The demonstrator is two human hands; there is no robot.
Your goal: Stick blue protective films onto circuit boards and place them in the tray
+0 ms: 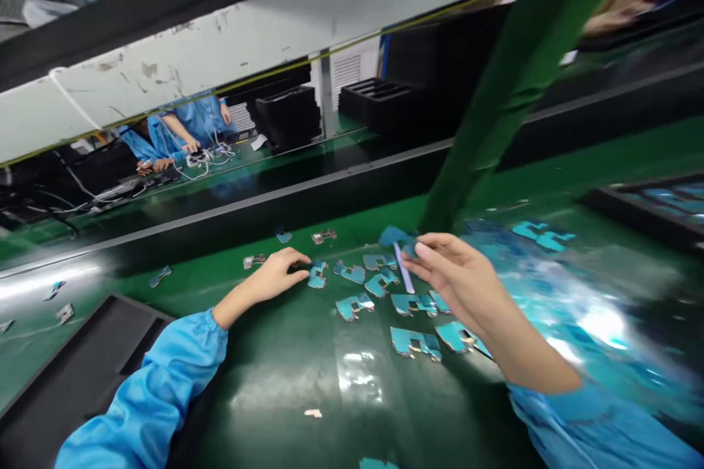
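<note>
My left hand (279, 275) is over the green bench, thumb and forefinger apart. Its fingertips are at the edge of a small circuit-board-like piece with teal film (317, 275); whether they touch it I cannot tell. A piece of dark blue film (392, 236) is pinched between the thumb and fingers of my right hand (454, 271), lifted above the bench. A purple strip (405, 272) hangs below that film, seemingly joined to it. Under and around my right hand lie several more teal-covered pieces (415, 343), flat and irregular in outline.
On the left lies a black tray (82, 359); another (654, 201) sits at far right. Blue film (583, 308) spreads right of my right hand. A green post (495, 102) rises behind it. Beyond the ledge, people in blue sleeves (187, 124) handle cables.
</note>
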